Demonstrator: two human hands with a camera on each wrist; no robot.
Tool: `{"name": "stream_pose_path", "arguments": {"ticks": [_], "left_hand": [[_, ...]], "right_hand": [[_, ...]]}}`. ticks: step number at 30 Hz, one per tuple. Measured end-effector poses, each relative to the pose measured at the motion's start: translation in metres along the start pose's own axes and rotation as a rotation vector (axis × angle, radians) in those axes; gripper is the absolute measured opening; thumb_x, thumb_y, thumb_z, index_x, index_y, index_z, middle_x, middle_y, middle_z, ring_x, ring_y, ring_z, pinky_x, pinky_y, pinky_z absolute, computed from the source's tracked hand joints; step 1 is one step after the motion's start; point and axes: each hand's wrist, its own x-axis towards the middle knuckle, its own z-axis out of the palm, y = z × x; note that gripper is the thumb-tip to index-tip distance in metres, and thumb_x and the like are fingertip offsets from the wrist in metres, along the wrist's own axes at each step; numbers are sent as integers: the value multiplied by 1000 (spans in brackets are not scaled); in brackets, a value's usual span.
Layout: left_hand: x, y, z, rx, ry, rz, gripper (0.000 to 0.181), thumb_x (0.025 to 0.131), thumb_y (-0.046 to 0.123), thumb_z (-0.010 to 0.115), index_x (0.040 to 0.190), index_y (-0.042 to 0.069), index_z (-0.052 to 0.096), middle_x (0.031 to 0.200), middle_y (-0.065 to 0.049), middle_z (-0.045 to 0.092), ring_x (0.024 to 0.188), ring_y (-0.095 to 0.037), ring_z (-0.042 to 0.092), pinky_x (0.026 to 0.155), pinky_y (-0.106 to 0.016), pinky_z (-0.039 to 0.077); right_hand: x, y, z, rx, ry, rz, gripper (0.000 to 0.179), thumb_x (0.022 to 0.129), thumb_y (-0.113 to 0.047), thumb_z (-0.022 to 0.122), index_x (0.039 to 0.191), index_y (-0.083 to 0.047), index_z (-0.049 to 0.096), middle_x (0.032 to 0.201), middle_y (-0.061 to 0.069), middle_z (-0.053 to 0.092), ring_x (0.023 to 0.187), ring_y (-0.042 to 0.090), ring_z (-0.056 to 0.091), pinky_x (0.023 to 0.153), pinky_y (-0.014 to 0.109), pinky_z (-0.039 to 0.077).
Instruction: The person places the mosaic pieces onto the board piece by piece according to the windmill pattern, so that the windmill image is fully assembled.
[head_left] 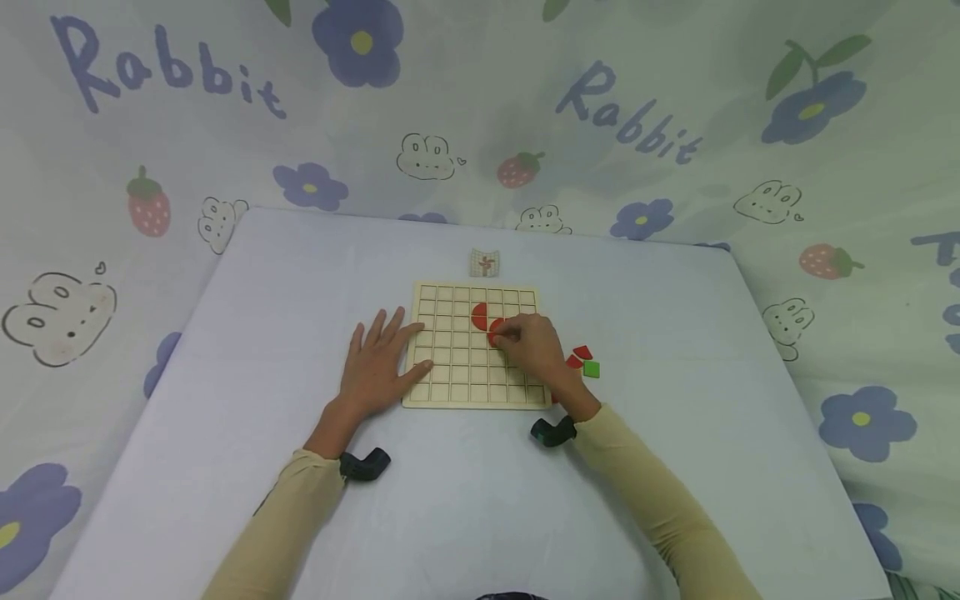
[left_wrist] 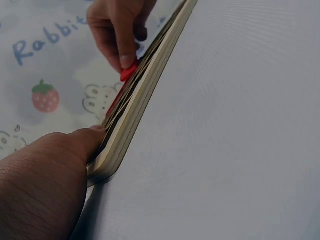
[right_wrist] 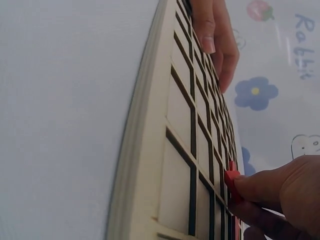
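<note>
A light wooden grid board (head_left: 468, 396) lies flat on the white table. My right hand (head_left: 531, 343) pinches a small red tile (right_wrist: 233, 185) between thumb and fingertips, right at the grid cells. Next to those fingertips, more red tiles (head_left: 480, 316) with curved edges sit in the upper middle cells. My left hand (head_left: 375, 367) rests at the board's left side, fingers spread, with thumb and forefinger over the rim. In the left wrist view its thumb (left_wrist: 90, 137) presses on the board's edge (left_wrist: 135, 107).
Right of the board, partly behind my right wrist, lie loose red tiles (head_left: 582, 352) and a green square tile (head_left: 592, 369). A small card with a pinwheel pattern (head_left: 484, 263) lies beyond the board. A printed curtain (head_left: 480, 100) hangs behind the table (head_left: 675, 333).
</note>
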Motion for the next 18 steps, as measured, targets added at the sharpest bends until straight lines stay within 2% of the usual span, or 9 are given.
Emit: {"name": "stream_pose_path", "arguments": {"ticks": [4,10,14,18], "left_hand": [[0,0,0,7,1,0,72,92,65,49,150,24,40,162,-10,17,149,-33,4,115,-55,-3],[0,0,-1,10,7,-6,73,91,65,50,150,23,40,162,-11,18,149,-33,5,115,-56,-2],[0,1,-1,7,8,-6,72,91,64,51,150,23,40,162,-11,18,149,-34,5,115,-57,-1],[0,1,1,10,1,-6,73,91,64,51,150,23,40,162,-11,18,149,-33,4,115,-56,-2]], "right_hand": [[-1,-2,2,-50,22,9,7,86,-14,77,89,-9,80,88,0,71,88,17,62,72,35,53],[-2,-2,3,-101,15,17,7,85,-16,76,83,-12,80,83,-3,65,83,15,56,62,32,50],[-3,-1,2,-94,0,2,8,86,-18,75,85,-12,80,82,-4,65,80,13,57,64,31,50],[-8,3,-1,-57,-8,18,12,88,-18,72,93,-10,80,86,-1,67,81,15,59,65,32,51]]}}
